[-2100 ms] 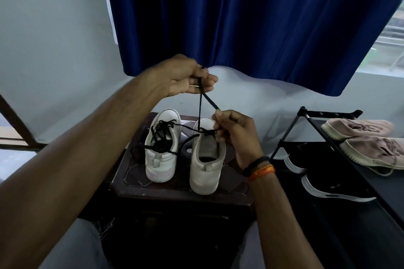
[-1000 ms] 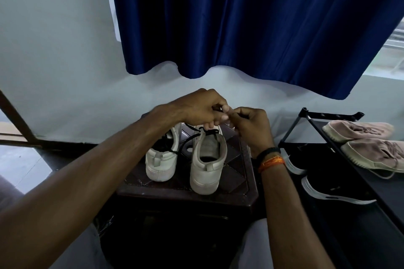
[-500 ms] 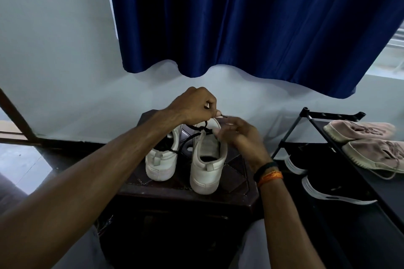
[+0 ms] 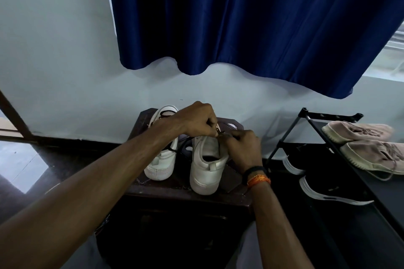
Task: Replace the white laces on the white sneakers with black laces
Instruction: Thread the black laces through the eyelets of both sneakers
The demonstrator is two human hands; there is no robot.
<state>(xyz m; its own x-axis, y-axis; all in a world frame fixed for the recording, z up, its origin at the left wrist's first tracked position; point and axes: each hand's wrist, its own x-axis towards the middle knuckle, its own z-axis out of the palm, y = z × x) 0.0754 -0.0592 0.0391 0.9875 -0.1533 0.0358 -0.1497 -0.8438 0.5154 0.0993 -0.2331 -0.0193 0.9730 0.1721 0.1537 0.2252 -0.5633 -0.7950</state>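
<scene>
We note both hands, left hand (image 4: 197, 119) and right hand (image 4: 243, 146), pinching the black lace (image 4: 175, 150) over the right sneaker (image 4: 206, 167), likely to thread it.

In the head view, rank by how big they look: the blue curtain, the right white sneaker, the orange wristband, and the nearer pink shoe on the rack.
1. Blue curtain, by far the largest.
2. Right white sneaker and nearer pink shoe: too alike to rank; the shoe runs off the frame edge.
3. Orange wristband, smallest.

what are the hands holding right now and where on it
Both the left hand and right hand pinch the black lace above the right sneaker; which part is hidden.
</scene>
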